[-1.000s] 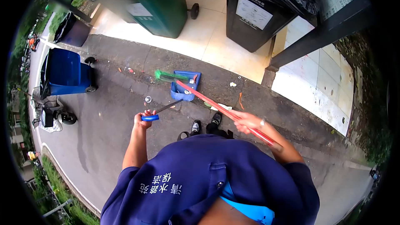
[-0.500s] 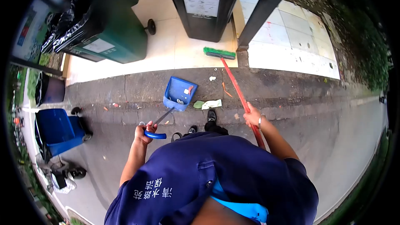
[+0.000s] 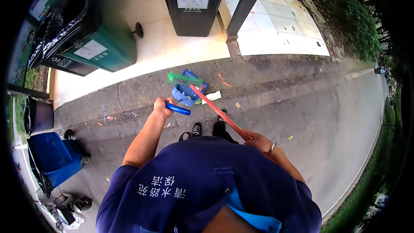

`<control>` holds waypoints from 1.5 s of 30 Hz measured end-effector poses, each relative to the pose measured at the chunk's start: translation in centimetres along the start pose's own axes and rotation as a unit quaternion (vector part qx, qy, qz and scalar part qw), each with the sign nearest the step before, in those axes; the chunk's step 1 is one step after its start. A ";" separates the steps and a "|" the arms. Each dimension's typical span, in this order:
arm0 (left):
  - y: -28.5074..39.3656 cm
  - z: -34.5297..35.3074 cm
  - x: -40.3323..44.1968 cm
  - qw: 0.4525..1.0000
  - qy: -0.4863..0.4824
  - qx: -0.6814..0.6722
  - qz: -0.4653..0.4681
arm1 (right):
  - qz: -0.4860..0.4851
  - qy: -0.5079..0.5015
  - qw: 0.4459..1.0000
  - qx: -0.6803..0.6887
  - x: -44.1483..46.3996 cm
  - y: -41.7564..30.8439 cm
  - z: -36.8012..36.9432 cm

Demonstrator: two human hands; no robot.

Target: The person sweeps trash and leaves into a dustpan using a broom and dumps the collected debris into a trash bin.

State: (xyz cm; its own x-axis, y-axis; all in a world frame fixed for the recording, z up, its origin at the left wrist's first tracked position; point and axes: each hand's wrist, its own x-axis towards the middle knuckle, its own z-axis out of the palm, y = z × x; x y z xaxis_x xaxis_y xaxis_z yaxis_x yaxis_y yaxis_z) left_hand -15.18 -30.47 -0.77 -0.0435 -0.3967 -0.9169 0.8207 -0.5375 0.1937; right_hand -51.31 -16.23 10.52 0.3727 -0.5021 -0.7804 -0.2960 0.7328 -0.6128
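Observation:
My left hand (image 3: 163, 107) is closed around the handle of a blue long-handled dustpan (image 3: 184, 96); the blue curved grip (image 3: 178, 109) sticks out beside the fingers. The dustpan is low by the pavement, its opening facing away from me. My right hand (image 3: 258, 140) wraps round the red handle of a broom (image 3: 224, 115). Green bristles (image 3: 181, 78), blurred by motion, lie across the dustpan's mouth and hide part of its inside. A pale piece of paper (image 3: 212, 98) rests on the ground just right of the dustpan, partly behind the broom handle.
A green wheeled bin (image 3: 114, 47) and a black bin (image 3: 194, 19) stand on the tiled platform ahead, beside a dark post (image 3: 246, 6). At left is a blue bin (image 3: 64, 157). An orange strip (image 3: 222, 80) and small scraps lie on the pavement.
The broom head has swung left and toward me, from the platform edge to over the dustpan. My left hand has moved forward and right. The view has shifted.

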 end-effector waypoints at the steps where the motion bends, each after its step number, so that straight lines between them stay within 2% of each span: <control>1: -0.3 -0.5 0.0 1.000 0.001 0.000 -0.001 | -0.029 0.036 0.999 -0.017 -0.9 0.2 0.8; 3: -0.8 -2.1 0.1 1.000 -0.016 0.007 -0.019 | 0.002 0.072 0.997 -0.037 -1.4 -0.2 1.3; 5: -1.5 -3.7 -0.5 0.999 -0.033 0.008 -0.037 | 0.014 0.102 0.994 0.037 -0.7 0.9 0.8; 7: -2.1 -5.0 -2.2 0.999 -0.033 -0.002 -0.032 | -0.012 0.130 0.990 0.056 1.5 3.9 -1.2; 9: -3.0 -5.9 -3.6 0.998 -0.033 -0.021 -0.041 | -0.082 0.123 0.985 0.089 3.2 5.5 -3.1; 13: -5.0 -7.2 -3.1 0.999 -0.024 -0.004 -0.029 | -0.043 0.148 0.971 0.182 6.8 8.4 -3.6; 15: -6.6 -7.5 -2.2 1.000 -0.020 0.000 -0.018 | 0.046 0.043 0.954 0.292 8.4 11.2 -3.2; 16: -7.3 -7.6 -1.9 1.000 -0.016 0.010 -0.008 | 0.052 0.040 0.955 0.289 7.3 11.0 -1.7; 18: -8.8 -8.1 -1.1 1.000 -0.010 0.014 -0.009 | -0.012 0.011 0.960 0.281 3.3 10.9 1.4; 19: -9.5 -8.4 -1.1 1.000 -0.012 0.022 -0.009 | -0.009 0.007 0.960 0.279 1.2 10.5 1.5; 21: -10.8 -8.7 -1.8 1.000 -0.002 0.016 0.000 | 0.026 -0.072 0.951 0.301 -2.1 10.5 0.7; 23: -12.0 -9.7 -2.2 1.000 0.016 0.007 0.020 | 0.013 -0.100 0.952 0.288 -2.8 11.9 0.3; 26: -13.7 -11.4 -3.4 0.999 -0.002 -0.028 0.022 | -0.042 -0.053 0.997 0.039 -2.5 10.8 -0.9; 27: -14.4 -12.1 -3.8 0.999 0.000 -0.039 0.029 | -0.042 -0.063 0.997 0.029 -1.2 10.2 -1.6; 29: -15.7 -13.8 -4.3 0.997 -0.025 -0.065 0.018 | -0.062 0.003 0.997 -0.043 2.8 9.1 -2.8; 31: -16.9 -14.9 -5.8 0.995 -0.027 -0.088 0.023 | -0.048 0.021 0.996 -0.075 7.9 7.3 -4.1; 34: -18.7 -16.3 -7.6 0.991 -0.015 -0.127 0.028 | -0.087 0.013 0.989 -0.121 13.6 4.5 -4.6; 37: -20.2 -17.5 -8.5 0.991 0.005 -0.129 0.035 | -0.060 0.015 0.980 -0.191 17.2 4.6 -4.5; 39: -20.7 -18.2 -8.4 0.993 0.018 -0.111 0.047 | -0.010 -0.003 0.976 -0.217 17.2 6.5 -3.9; 41: -20.8 -17.8 -8.4 0.992 0.042 -0.113 0.045 | 0.026 -0.002 0.994 -0.105 14.5 9.1 -3.7; 43: -21.0 -18.0 -6.8 0.990 0.052 -0.121 0.042 | 0.008 -0.081 0.996 -0.044 7.8 8.6 -4.4; 45: -21.1 -17.5 -5.5 0.991 0.076 -0.097 0.042 | 0.030 -0.188 0.978 0.087 3.0 9.2 -6.7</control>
State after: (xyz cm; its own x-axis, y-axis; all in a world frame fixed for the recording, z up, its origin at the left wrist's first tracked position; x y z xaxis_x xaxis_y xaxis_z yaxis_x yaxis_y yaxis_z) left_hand -22.32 -3.93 -5.95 0.1041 -0.3093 -0.9452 0.9126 -0.3481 0.2145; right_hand -58.81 -14.08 1.67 0.6657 -0.2749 -0.6937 -0.1853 0.8396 -0.5106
